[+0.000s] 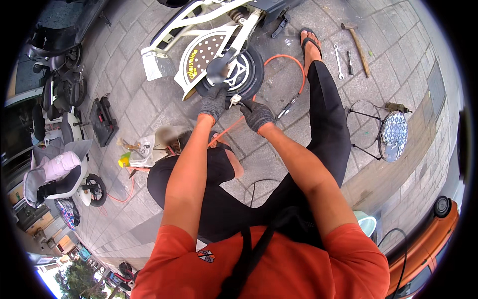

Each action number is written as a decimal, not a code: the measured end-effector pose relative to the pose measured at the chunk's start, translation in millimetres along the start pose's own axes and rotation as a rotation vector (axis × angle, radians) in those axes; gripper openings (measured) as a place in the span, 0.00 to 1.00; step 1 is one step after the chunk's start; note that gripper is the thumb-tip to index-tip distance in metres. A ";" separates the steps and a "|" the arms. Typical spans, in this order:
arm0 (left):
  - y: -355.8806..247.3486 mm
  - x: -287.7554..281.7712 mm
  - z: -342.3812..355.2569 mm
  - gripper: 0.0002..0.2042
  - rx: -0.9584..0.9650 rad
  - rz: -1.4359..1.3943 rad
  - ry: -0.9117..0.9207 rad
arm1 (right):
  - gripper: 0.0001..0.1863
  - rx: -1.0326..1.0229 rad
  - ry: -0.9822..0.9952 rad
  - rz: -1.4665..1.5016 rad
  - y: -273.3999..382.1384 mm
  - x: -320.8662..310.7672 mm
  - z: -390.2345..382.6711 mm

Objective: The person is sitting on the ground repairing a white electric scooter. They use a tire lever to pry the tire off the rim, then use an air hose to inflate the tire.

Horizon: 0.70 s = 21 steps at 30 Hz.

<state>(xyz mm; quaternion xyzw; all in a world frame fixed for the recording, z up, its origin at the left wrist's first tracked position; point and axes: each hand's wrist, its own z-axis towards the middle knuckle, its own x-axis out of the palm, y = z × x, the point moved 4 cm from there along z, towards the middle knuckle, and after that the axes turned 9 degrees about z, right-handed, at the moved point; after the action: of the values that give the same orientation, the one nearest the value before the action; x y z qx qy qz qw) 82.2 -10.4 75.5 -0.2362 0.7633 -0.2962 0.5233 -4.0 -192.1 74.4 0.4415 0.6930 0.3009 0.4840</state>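
Note:
In the head view, a white two-wheeler frame (203,41) with a dotted panel lies tipped on the paving, its black-tyred wheel (251,74) below my face. My gloved left hand (214,104) is closed at the wheel's lower edge, under a dark round part (217,70); what it grips is hidden. My gloved right hand (256,113) pinches a small pale metal part (236,99) beside the tyre, its exact shape unclear. An orange hose (302,74) curves round the wheel to a metal fitting (286,108).
A wrench (338,62), a small tool (349,62), a hammer (362,50) and a round stool (393,137) are on my right. A black case (103,119), a cluttered tray (145,149) and parked scooters (62,169) are on my left. An orange car (428,239) stands behind right.

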 end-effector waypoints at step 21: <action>-11.6 8.9 23.4 0.17 -0.030 -0.030 0.364 | 0.23 0.065 -0.031 0.109 -10.7 5.2 19.9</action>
<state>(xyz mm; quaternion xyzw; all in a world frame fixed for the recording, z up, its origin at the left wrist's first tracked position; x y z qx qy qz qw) 101.8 -29.4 71.3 -0.1978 0.8460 -0.3306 0.3685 10.5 -192.2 56.3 0.4985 0.6698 0.2973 0.4631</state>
